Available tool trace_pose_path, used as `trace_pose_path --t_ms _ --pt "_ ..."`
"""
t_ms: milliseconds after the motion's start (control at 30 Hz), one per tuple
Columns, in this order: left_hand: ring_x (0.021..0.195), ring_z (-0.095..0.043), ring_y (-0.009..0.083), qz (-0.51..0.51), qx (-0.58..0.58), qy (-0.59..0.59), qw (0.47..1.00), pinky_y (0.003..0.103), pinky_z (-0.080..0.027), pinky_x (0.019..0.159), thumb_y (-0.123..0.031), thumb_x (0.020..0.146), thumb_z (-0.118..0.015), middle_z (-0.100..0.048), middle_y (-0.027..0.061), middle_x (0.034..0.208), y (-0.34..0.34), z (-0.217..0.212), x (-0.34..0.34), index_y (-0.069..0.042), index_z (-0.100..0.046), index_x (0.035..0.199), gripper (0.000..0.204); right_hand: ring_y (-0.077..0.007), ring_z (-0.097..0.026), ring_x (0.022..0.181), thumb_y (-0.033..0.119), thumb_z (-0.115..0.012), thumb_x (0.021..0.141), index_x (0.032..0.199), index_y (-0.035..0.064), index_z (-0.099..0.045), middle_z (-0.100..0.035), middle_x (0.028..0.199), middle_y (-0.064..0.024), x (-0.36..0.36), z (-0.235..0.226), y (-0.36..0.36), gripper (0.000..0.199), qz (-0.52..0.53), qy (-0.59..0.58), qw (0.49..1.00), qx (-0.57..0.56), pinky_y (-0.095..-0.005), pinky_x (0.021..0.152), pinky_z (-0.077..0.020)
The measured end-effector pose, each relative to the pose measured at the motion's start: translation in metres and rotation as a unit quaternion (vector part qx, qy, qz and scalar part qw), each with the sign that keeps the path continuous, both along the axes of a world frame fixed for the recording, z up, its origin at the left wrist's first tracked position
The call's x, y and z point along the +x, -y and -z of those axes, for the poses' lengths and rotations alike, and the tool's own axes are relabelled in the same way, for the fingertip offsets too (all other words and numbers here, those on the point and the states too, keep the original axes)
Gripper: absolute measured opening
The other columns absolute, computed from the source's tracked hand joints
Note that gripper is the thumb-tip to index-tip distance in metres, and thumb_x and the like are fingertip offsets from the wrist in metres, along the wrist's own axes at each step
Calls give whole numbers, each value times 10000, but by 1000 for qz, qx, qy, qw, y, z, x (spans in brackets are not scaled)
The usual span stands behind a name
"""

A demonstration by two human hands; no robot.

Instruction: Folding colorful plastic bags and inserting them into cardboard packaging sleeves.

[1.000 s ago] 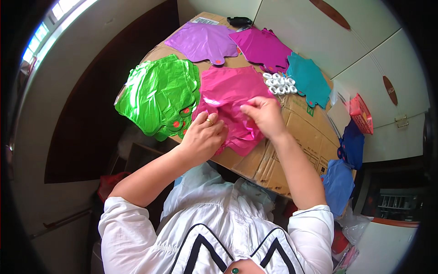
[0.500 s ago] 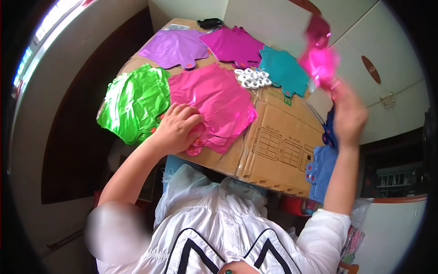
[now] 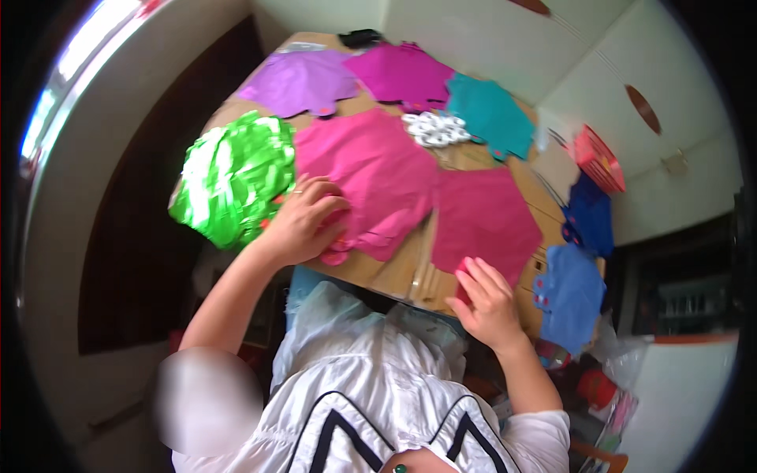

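Head view: the left hand lies flat, fingers spread, pressing the near edge of a pink foil sheet on the cardboard-covered bench. The right hand pinches the near corner of a darker magenta foil sheet lying just beside it. Recommendation: keep the left palm down as an anchor and draw the magenta corner low and flat, avoiding creases.

head view, steeply down, close
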State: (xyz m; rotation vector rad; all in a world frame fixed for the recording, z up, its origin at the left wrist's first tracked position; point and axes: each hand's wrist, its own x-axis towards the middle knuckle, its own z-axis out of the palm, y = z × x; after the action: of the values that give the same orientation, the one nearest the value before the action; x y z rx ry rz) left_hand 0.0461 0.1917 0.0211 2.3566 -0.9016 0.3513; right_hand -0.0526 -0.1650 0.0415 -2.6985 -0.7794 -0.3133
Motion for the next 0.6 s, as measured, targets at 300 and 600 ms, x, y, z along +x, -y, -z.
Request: trace_pose_path --t_ms 300,600 --pt "917 -643 291 -208 -76 62 973 389 -518 790 -31 778 -724 -649 93 1012 -84 -15 -58 -59 -674 950 182 -335 -652 985 183 -720 811 999 2 -691 -698 1015 -159 30 -47 -28 262 -20 64 998 -3 -484 933 -471" --pt "1044 -603 273 -77 124 100 984 393 -510 887 -132 804 -710 -603 99 1096 -120 -4 -50 -55 -668 1105 314 -290 -644 955 102 -656 771 925 64 -707 -687 987 -111 167 -24 -247 166 -398 50 906 132 -421 863 -497"
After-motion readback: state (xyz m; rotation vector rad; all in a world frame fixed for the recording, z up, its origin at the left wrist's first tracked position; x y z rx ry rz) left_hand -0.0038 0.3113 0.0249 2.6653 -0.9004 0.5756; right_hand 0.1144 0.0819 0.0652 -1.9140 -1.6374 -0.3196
